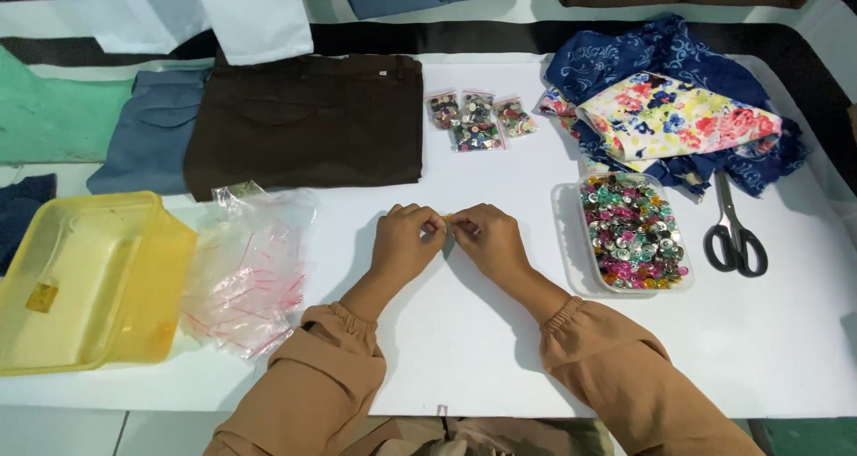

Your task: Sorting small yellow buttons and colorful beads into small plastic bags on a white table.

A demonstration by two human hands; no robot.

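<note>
Small bag (445, 220), barely showing and too small to make out well, is sitting at the centre of the frame, pinched between both hands just above the white table (464, 331). The left hand (403, 240) is curling its fingers and gripping one end of it; the right hand (486, 238) is doing the same at the other end, and the fingertips of the two hands are meeting over it. Both arms are coming up from the bottom edge in tan sleeves.

Right of the hands, one clear tray (571, 242) is lying full of mixed coloured buttons (632, 233). Just beside it, further right, one pair of black-handled scissors (732, 233) is resting with its blades pointing toward the top of the frame. Above the tray, in the upper right, two folded fabrics are lying stacked: one floral cloth (669, 117) on one blue patterned cloth (616, 59).

Above the hands, at upper centre, three filled bags (478, 119) of buttons are lying side by side, touching each other. Left of them, one brown garment (308, 121) is spreading flat, with one blue garment (152, 130) just beside it and one green cloth (54, 108) at the upper left edge.

At lower left, one yellow tub (161, 269) is sitting open, and a loose heap of empty clear bags (245, 277) with red strips is lying between it and the left hand, touching the tub.
</note>
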